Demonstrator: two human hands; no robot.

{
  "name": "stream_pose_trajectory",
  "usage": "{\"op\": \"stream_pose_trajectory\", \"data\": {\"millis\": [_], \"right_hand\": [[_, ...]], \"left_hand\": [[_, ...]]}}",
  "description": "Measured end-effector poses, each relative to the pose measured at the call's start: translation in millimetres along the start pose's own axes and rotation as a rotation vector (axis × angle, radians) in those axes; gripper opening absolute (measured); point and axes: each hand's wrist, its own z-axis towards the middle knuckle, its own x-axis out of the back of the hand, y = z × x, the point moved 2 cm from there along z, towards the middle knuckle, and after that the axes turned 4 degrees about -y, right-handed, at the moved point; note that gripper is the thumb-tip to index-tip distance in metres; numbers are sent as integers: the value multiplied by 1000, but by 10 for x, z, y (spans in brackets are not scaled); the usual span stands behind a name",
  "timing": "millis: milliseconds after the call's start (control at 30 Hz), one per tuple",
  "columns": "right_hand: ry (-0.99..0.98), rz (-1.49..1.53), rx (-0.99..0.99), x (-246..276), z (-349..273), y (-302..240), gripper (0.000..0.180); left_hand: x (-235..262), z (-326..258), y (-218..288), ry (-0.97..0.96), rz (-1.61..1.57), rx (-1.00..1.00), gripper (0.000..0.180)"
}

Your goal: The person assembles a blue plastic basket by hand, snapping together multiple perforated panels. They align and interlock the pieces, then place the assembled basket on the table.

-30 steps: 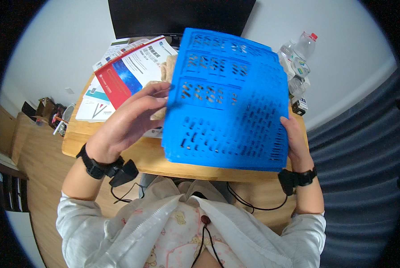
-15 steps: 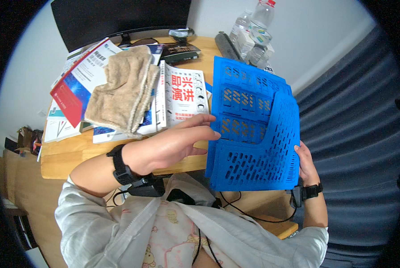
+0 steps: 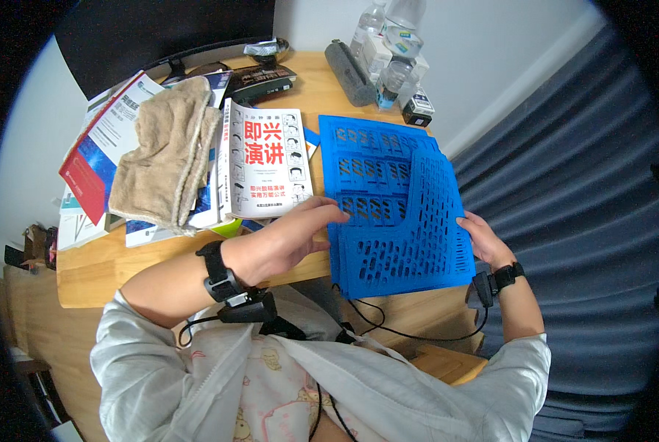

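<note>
A blue perforated plastic file holder (image 3: 429,243), its panels lying nearly flat together, is held between my hands at the desk's front right. My left hand (image 3: 285,239) pinches its left edge, the thumb on the front face and the other fingers partly hidden behind. Along the right edge, my right hand (image 3: 488,239) grips with its thumb in front; its remaining fingers are mostly out of sight. Just left of the holder lies a white paperback book (image 3: 263,166) with red lettering. A beige fleece cloth (image 3: 164,151) is draped over the books beside it.
Under the cloth is a pile of books and papers (image 3: 86,173). A monitor (image 3: 160,44) stands behind it. At the back right are a grey pencil case (image 3: 349,74), plastic bottles (image 3: 368,26) and a small black box (image 3: 418,109). Dark curtains (image 3: 565,206) hang on the right.
The file holder has moved left and its top has come down toward the desk, with both hands on it. The view has shifted, showing more of the desk's right side.
</note>
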Motion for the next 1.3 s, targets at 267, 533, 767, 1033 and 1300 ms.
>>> {"op": "stream_pose_trajectory", "data": {"millis": [267, 533, 767, 1033, 1300], "right_hand": [[44, -82, -51, 62, 83, -277, 33], [90, -482, -145, 79, 68, -395, 35], [146, -726, -154, -23, 89, -434, 36], [181, -699, -64, -103, 99, -445, 32], [180, -625, 41, -110, 148, -409, 36]], "left_hand": [[-41, 175, -92, -49, -80, 8, 28], [-48, 240, -133, -21, -13, 51, 42], [-105, 215, -107, -54, 65, 46, 51], [-78, 293, -109, -108, 47, 35, 40], [-70, 275, -108, -90, 127, 70, 44]]}}
